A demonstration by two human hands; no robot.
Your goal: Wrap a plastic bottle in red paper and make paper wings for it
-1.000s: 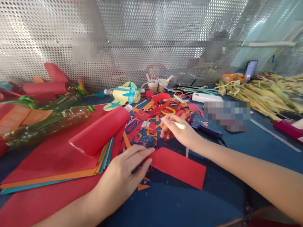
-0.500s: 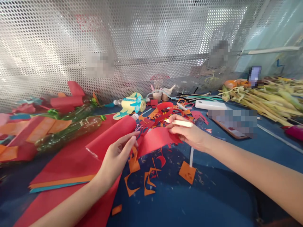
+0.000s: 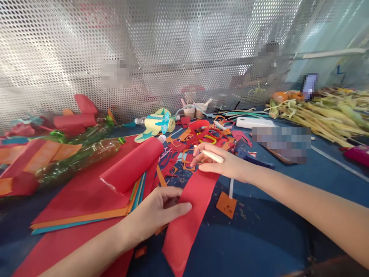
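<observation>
My left hand grips the left edge of a red paper strip, thumb on top and fingers beneath. The strip slants from the lower middle up to my right hand. That hand is closed around a white pen, its lower fingers at the strip's top end. Left of the strip lies a red-wrapped bottle on red sheets, beside orange and blue sheets. Red and orange paper scraps are spread beyond my hands. An orange square with a white stick lies to the right.
Green plastic bottles and paper pieces lie at the left. A yellow-and-blue decorated bottle and two small cups stand at the back. On the right are a white case, a phone and dry husks. A perforated metal panel rises behind.
The red strip has swung from lying across to hanging down toward me. My left hand has moved down and right, and my right hand slightly left and down, still with the pen.
</observation>
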